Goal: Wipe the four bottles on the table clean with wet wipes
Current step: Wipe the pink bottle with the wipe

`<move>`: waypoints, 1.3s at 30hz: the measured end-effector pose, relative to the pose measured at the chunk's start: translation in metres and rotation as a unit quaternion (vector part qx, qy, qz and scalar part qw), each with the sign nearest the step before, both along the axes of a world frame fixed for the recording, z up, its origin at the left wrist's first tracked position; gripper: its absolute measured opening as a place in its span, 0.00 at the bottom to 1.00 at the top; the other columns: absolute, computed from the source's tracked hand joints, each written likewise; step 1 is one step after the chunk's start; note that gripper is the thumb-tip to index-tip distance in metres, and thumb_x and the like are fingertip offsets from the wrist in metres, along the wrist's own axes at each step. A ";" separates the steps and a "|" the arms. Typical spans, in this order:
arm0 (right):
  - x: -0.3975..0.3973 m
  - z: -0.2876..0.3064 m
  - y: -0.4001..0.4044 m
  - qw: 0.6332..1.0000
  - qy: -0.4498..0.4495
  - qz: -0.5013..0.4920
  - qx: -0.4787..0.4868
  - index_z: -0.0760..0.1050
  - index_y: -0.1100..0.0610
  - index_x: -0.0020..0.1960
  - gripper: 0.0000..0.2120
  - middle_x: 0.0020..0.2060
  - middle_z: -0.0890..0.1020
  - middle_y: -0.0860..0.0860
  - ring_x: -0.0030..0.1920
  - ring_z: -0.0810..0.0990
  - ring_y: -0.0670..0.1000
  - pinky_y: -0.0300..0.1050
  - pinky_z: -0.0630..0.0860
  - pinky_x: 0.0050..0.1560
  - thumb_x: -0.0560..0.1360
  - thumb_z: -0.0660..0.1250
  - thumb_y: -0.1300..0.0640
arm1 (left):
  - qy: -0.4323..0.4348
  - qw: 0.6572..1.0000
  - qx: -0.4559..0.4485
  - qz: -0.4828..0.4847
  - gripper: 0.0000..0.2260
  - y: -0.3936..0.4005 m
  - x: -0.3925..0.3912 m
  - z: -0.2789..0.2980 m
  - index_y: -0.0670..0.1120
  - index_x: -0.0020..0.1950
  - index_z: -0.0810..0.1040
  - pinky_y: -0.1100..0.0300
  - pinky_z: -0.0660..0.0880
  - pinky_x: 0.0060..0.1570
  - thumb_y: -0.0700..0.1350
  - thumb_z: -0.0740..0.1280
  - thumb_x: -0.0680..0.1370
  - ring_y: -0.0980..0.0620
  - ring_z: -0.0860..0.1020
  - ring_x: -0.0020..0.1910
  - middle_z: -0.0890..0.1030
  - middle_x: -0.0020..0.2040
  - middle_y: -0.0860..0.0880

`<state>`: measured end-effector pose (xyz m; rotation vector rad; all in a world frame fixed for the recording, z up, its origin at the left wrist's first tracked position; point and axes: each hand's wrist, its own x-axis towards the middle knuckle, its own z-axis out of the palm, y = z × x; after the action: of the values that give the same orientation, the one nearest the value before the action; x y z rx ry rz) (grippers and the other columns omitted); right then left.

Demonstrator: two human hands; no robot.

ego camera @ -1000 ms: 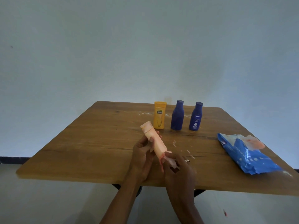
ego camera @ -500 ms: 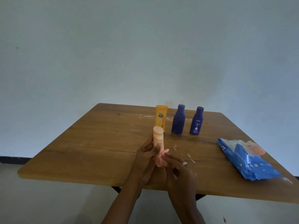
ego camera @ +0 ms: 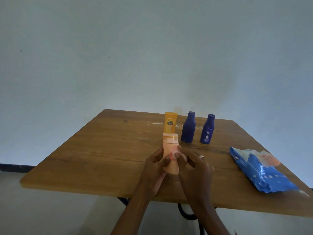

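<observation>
A peach-coloured bottle [ego camera: 169, 145] stands nearly upright above the near middle of the wooden table [ego camera: 105, 150]. My left hand [ego camera: 156, 165] grips its lower body from the left. My right hand [ego camera: 194, 164] presses a small crumpled wet wipe [ego camera: 174, 153] against the bottle's front. Behind them stand a yellow bottle [ego camera: 170, 122] and two dark blue bottles [ego camera: 188, 128] [ego camera: 207, 129], all upright in a row.
A blue pack of wet wipes [ego camera: 259, 170] lies near the table's right edge, its flap open with a wipe showing. White smears mark the table top behind the bottles. A pale wall rises behind the table.
The peach bottle went from tilted to upright in my left hand. My right hand moved with the wipe from the bottle's lower end up to its middle.
</observation>
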<state>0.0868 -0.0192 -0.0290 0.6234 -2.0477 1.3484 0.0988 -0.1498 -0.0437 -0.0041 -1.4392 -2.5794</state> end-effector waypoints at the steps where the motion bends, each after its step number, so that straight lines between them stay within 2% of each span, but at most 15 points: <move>1: 0.001 -0.006 0.002 1.000 -0.008 -0.005 0.016 0.80 0.49 0.56 0.12 0.47 0.84 0.46 0.45 0.81 0.42 0.39 0.80 0.41 0.73 0.69 0.51 | -0.007 1.000 -0.001 0.009 0.21 0.000 0.001 0.001 0.43 0.69 0.72 0.42 0.74 0.62 0.39 0.66 0.76 0.41 0.77 0.63 0.79 0.64 0.41; 3: 0.002 -0.018 0.006 0.999 -0.023 -0.013 0.039 0.80 0.46 0.55 0.11 0.46 0.84 0.46 0.45 0.81 0.45 0.47 0.80 0.42 0.73 0.68 0.50 | -0.016 0.999 -0.012 0.029 0.21 0.000 0.001 0.001 0.43 0.67 0.74 0.46 0.77 0.57 0.41 0.67 0.73 0.43 0.80 0.60 0.81 0.61 0.42; 5: 0.004 -0.026 0.009 0.998 -0.033 -0.010 0.044 0.79 0.45 0.54 0.11 0.45 0.84 0.44 0.43 0.81 0.45 0.47 0.80 0.41 0.72 0.71 0.52 | -0.018 0.998 -0.033 0.047 0.20 0.001 0.001 0.000 0.46 0.64 0.76 0.49 0.79 0.53 0.42 0.68 0.72 0.44 0.81 0.57 0.82 0.59 0.45; 8: 0.006 -0.024 0.013 0.999 -0.031 -0.014 0.030 0.76 0.43 0.52 0.15 0.44 0.81 0.41 0.42 0.80 0.42 0.31 0.74 0.40 0.70 0.74 0.58 | -0.018 0.994 -0.086 0.070 0.20 0.004 0.000 -0.001 0.50 0.62 0.78 0.46 0.78 0.58 0.44 0.71 0.70 0.46 0.81 0.58 0.83 0.58 0.48; 10: 0.004 -0.017 0.013 0.999 -0.028 -0.019 0.021 0.76 0.44 0.52 0.16 0.44 0.80 0.41 0.41 0.79 0.40 0.25 0.70 0.37 0.70 0.74 0.59 | -0.015 0.989 -0.123 0.084 0.20 0.006 -0.001 -0.002 0.52 0.62 0.78 0.45 0.77 0.60 0.47 0.72 0.69 0.48 0.81 0.59 0.83 0.59 0.49; 14: -0.004 -0.001 0.008 1.000 -0.011 -0.014 -0.025 0.76 0.47 0.52 0.13 0.44 0.79 0.42 0.42 0.78 0.38 0.27 0.70 0.39 0.71 0.73 0.59 | -0.007 0.982 -0.166 0.093 0.22 0.009 0.001 0.000 0.49 0.64 0.78 0.45 0.77 0.59 0.48 0.73 0.70 0.49 0.81 0.58 0.83 0.58 0.49; 17: -0.007 0.007 0.002 0.998 -0.006 -0.008 -0.069 0.78 0.50 0.53 0.11 0.44 0.80 0.42 0.44 0.78 0.37 0.26 0.74 0.39 0.72 0.72 0.59 | 0.004 0.964 -0.229 0.136 0.19 0.013 0.003 0.002 0.51 0.62 0.80 0.53 0.80 0.55 0.49 0.74 0.71 0.54 0.82 0.55 0.84 0.55 0.52; 19: -0.008 0.006 -0.003 0.998 -0.001 -0.006 -0.063 0.80 0.51 0.54 0.11 0.46 0.80 0.42 0.45 0.80 0.40 0.28 0.76 0.41 0.72 0.71 0.59 | 0.021 0.956 -0.250 0.153 0.16 0.015 0.004 0.002 0.53 0.59 0.80 0.59 0.80 0.51 0.46 0.74 0.71 0.57 0.82 0.53 0.85 0.53 0.53; 21: -0.009 0.004 -0.007 0.999 0.004 0.002 -0.034 0.80 0.52 0.55 0.11 0.48 0.81 0.43 0.48 0.80 0.42 0.32 0.78 0.43 0.72 0.71 0.58 | 0.042 0.947 -0.269 0.169 0.14 0.015 0.005 0.001 0.50 0.58 0.81 0.58 0.80 0.50 0.44 0.73 0.73 0.55 0.83 0.51 0.86 0.51 0.52; 22: -0.009 0.003 -0.009 1.000 0.007 0.008 -0.018 0.80 0.53 0.55 0.12 0.49 0.81 0.45 0.49 0.79 0.42 0.31 0.78 0.44 0.72 0.71 0.59 | 0.050 0.942 -0.278 0.179 0.13 0.015 0.005 0.001 0.48 0.58 0.82 0.57 0.81 0.50 0.43 0.73 0.73 0.54 0.84 0.51 0.86 0.50 0.51; 25: -0.009 0.005 -0.012 0.999 0.037 0.012 0.024 0.81 0.56 0.55 0.14 0.50 0.82 0.52 0.50 0.78 0.43 0.23 0.72 0.48 0.70 0.73 0.62 | 0.061 0.936 -0.286 0.197 0.10 0.015 0.007 0.001 0.49 0.54 0.83 0.61 0.80 0.48 0.40 0.72 0.74 0.55 0.84 0.48 0.86 0.47 0.52; 30: -0.010 0.003 -0.005 0.999 0.030 -0.016 -0.026 0.81 0.55 0.55 0.11 0.48 0.83 0.49 0.46 0.80 0.42 0.28 0.76 0.41 0.72 0.71 0.60 | 0.051 0.945 -0.265 0.182 0.15 0.016 0.009 0.003 0.50 0.58 0.81 0.55 0.81 0.52 0.43 0.74 0.72 0.54 0.84 0.51 0.86 0.51 0.51; 34: -0.019 0.006 0.006 0.995 -0.007 -0.022 -0.096 0.80 0.53 0.51 0.09 0.44 0.83 0.49 0.44 0.80 0.40 0.24 0.73 0.43 0.72 0.72 0.61 | 0.037 0.955 -0.241 0.169 0.17 0.016 0.009 0.004 0.51 0.58 0.81 0.52 0.81 0.50 0.44 0.76 0.71 0.52 0.84 0.50 0.86 0.51 0.51; 37: -0.021 0.008 0.011 0.995 -0.002 -0.021 -0.100 0.78 0.50 0.51 0.10 0.44 0.83 0.49 0.44 0.81 0.44 0.24 0.73 0.43 0.72 0.72 0.60 | 0.037 0.954 -0.246 0.167 0.17 0.017 0.008 0.004 0.51 0.59 0.81 0.54 0.82 0.49 0.43 0.76 0.71 0.54 0.84 0.50 0.86 0.51 0.52; 39: -0.016 0.008 0.007 0.997 -0.002 0.002 -0.082 0.78 0.50 0.52 0.10 0.47 0.82 0.49 0.46 0.81 0.43 0.26 0.74 0.42 0.72 0.72 0.59 | 0.039 0.952 -0.252 0.167 0.18 0.017 0.007 0.003 0.47 0.61 0.81 0.53 0.81 0.50 0.44 0.75 0.71 0.53 0.84 0.50 0.86 0.51 0.50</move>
<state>0.0711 -0.0123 -0.0215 0.5521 -1.9161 1.5036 0.1063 -0.1328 -0.0407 0.0605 -1.8423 -1.8762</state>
